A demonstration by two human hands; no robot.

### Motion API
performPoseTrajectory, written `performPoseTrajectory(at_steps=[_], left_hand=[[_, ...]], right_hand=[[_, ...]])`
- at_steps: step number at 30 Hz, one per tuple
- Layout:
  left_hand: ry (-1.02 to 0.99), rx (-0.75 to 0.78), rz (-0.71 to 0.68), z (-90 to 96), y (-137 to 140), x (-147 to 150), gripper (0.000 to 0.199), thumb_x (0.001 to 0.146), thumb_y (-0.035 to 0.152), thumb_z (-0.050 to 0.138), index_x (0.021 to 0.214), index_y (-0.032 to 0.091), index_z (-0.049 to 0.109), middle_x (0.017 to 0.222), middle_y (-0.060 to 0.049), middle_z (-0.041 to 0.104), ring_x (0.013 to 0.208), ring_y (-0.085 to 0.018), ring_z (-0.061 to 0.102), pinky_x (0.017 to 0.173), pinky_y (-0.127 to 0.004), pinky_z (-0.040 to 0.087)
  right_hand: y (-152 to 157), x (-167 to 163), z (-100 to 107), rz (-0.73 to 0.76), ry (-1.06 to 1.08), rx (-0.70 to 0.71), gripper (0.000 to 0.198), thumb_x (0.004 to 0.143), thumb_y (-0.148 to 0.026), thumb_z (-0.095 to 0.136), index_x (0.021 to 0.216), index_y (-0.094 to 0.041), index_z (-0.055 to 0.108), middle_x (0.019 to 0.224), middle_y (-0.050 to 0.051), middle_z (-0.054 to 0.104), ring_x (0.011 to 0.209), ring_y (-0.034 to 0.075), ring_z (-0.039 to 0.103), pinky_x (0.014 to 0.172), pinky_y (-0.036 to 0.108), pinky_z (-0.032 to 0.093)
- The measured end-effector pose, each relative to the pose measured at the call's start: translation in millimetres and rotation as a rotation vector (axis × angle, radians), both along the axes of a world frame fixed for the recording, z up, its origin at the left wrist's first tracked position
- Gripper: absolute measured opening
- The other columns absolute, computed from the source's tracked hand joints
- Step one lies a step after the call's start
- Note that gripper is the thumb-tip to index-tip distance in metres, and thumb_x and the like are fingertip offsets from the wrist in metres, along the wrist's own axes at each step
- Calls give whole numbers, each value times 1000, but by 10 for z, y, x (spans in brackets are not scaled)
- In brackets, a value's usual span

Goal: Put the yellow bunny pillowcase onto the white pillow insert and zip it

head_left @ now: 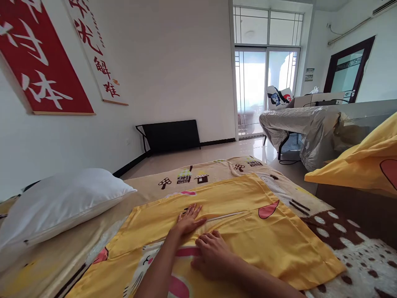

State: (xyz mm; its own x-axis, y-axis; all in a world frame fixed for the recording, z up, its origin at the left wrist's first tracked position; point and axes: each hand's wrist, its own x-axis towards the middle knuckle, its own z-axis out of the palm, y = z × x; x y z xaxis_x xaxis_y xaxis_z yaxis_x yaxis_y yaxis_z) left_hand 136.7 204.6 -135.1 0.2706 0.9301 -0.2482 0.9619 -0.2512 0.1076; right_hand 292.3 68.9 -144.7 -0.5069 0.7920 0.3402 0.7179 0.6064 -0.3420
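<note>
A yellow pillowcase [263, 240] with pink and white cartoon prints lies spread flat on a patterned blanket [214, 176]. Across its middle runs a slit-like opening, parted a little towards the right. My left hand [188, 220] rests palm down on the fabric at the far side of this slit, fingers stretched out. Close by, on the near side, my right hand [214, 252] has its fingers curled over the edge of the opening, gripping the cloth. Its fingertips are partly hidden from view.
A white pillow [71, 203] lies on the bed at the left. More yellow printed fabric [359, 157] rises at the right. Beyond the bed are a black folded panel [172, 135] against the wall, a plastic-covered table [297, 120] and sliding glass doors [266, 91].
</note>
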Motion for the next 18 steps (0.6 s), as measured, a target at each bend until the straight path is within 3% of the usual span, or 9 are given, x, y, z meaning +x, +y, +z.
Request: performPoseTrajectory(at_steps=[5, 9, 15, 18], left_hand=[[35, 70, 95, -40, 209, 38, 81, 81, 72, 24, 148, 28, 11, 156, -5, -1, 144, -27, 0, 110, -60, 9], [54, 140, 152, -72, 359, 90, 76, 85, 66, 23, 148, 27, 11, 156, -9, -1, 144, -27, 1, 110, -60, 10], [78, 204, 188, -77, 579, 91, 75, 85, 64, 25, 148, 24, 15, 155, -11, 7, 143, -28, 8, 107, -61, 18], [87, 242, 213, -73, 668, 99, 72, 87, 63, 21, 148, 23, 19, 154, -12, 13, 143, -28, 13, 106, -62, 20]], right_hand=[[-79, -99, 25, 1, -149, -9, 38, 77, -46, 57, 90, -12, 67, 89, 13, 69, 87, 26, 64, 86, 43, 44], [-79, -237, -35, 14, -226, 38, 29, 71, -40, 64, 76, -12, 67, 75, 13, 69, 73, 26, 66, 78, 43, 47], [16, -505, -310, 92, -203, 138, 33, 78, -42, 59, 55, -18, 59, 52, 7, 62, 51, 21, 59, 55, 35, 46], [52, -680, -493, 73, -161, 216, 33, 81, -38, 57, 54, -18, 57, 47, 5, 59, 43, 18, 54, 50, 32, 44]])
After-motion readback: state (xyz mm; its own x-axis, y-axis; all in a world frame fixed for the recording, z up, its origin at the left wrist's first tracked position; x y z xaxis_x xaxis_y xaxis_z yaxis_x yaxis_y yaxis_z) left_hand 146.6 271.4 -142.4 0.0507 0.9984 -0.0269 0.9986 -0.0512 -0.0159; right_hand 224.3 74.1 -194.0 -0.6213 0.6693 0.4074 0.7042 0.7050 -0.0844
